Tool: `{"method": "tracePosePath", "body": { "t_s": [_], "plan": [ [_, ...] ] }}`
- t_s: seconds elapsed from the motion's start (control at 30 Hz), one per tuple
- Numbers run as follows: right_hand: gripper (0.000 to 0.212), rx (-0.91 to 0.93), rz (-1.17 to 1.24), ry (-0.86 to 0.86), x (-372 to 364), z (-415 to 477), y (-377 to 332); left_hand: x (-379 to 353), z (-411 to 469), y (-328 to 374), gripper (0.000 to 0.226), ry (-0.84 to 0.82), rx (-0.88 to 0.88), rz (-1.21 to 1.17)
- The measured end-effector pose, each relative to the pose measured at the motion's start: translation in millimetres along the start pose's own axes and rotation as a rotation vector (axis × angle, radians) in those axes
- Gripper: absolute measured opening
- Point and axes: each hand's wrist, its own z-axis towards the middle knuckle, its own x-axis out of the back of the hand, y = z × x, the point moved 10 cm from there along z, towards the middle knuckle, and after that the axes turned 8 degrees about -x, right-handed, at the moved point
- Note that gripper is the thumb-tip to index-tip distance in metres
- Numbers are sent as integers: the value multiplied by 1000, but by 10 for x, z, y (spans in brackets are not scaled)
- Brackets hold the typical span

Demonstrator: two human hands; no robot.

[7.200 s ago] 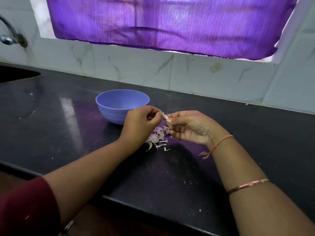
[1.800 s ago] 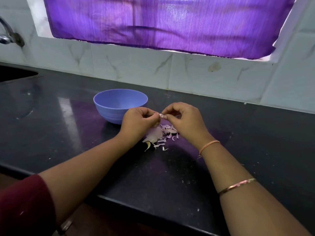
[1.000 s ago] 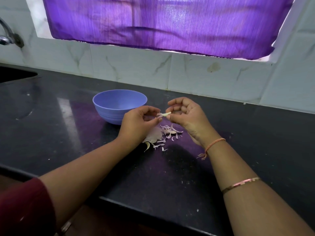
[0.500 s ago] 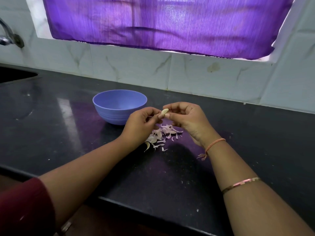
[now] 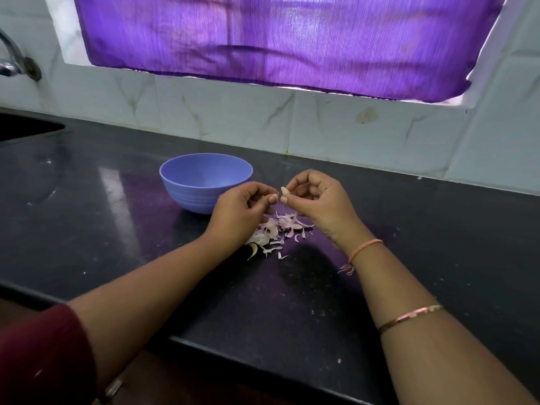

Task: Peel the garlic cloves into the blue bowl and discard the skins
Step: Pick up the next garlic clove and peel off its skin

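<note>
Both hands are up over the glossy black stone surface (image 5: pixel 117 229), about midway between its front and back edges. The right hand (image 5: pixel 320 201) pinches a small pale garlic clove (image 5: pixel 284 190) between thumb and forefinger, the other fingers curled into the palm. The left hand (image 5: pixel 241 213) sits just beside it with its fingers (image 5: pixel 264 190) curled in and the thumb tip right at the clove. Whether it has a scrap of skin pinched there, I cannot tell.

The round lavender-blue plastic bowl (image 5: pixel 190 197) stands upright nearer the back edge of the surface, just behind the left hand. Directly under the hands lies a loose heap of thin pinkish-white garlic skins (image 5: pixel 282 226), scattered on the surface close to the bowl and toward the front edge.

An orange thread band (image 5: pixel 365 247) circles the right wrist, with a slim copper-coloured metal bangle (image 5: pixel 410 316) further up that forearm. A dark red sleeve (image 5: pixel 38 355) covers the left upper arm. Behind the back edge, a purple cloth curtain (image 5: pixel 277 39) hangs over the window above pale marbled tiles, and a chrome tap (image 5: pixel 11 64) shows at the far left.
</note>
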Motion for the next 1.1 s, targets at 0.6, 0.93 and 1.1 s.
{"method": "tracePosePath", "body": {
  "t_s": [0.6,0.93,1.1],
  "plan": [
    [9,-66,-39,-38,-55,4,79,-24,-4,10,17,-4,19,-52],
    [14,-108,-47,2,-20,51,148,2,-13,15,27,-8,37,80],
    [11,-92,-36,181,197,85,182,-37,-17,-136,30,-46,108,78]
  ]
}}
